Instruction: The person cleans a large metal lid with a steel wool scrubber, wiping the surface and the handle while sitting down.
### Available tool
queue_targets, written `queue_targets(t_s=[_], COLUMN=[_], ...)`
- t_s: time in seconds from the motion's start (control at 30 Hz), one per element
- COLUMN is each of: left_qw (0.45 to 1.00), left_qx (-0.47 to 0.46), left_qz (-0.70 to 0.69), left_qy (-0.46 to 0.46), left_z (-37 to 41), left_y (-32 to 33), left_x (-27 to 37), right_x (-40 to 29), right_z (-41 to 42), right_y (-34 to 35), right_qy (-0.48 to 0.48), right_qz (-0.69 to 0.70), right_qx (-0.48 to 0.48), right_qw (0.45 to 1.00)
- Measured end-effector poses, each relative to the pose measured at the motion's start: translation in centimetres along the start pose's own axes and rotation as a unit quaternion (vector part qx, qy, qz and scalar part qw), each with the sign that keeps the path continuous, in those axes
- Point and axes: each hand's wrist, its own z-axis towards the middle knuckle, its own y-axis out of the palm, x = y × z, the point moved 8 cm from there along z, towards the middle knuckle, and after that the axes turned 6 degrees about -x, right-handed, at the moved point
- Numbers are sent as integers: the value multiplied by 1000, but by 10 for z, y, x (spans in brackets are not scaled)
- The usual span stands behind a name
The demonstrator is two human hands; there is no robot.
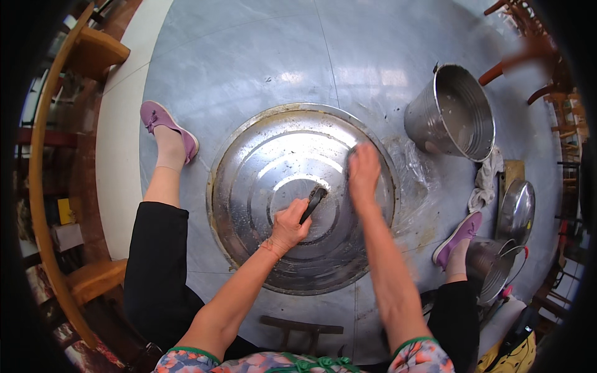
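A large round metal lid lies on the floor between my feet, with brownish grime around its rim and wet spots on its surface. My left hand grips the black handle at the middle of the lid. Over the right part of the lid, my right hand is blurred by motion. It presses a dark scouring pad against the metal; most of the pad is hidden under the fingers.
A metal bucket stands at upper right, above crumpled clear plastic and a grey rag. Beyond my right foot are a shiny metal lid and a smaller pail. Wooden furniture lines the left; chairs stand right.
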Motion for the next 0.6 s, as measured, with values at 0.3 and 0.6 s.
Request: queue_targets(t_s=[0.3, 0.6], left_qw=[1000, 998], left_qx=[-3, 24], left_qz=[26, 58], left_qy=[-8, 4], left_z=[-3, -8], left_y=[2, -4], left_x=[2, -6], right_x=[6, -13], right_z=[13, -110], right_y=[-3, -1], right_qy=[42, 62], right_qz=[1, -88], right_qx=[-7, -92], right_qw=[999, 990])
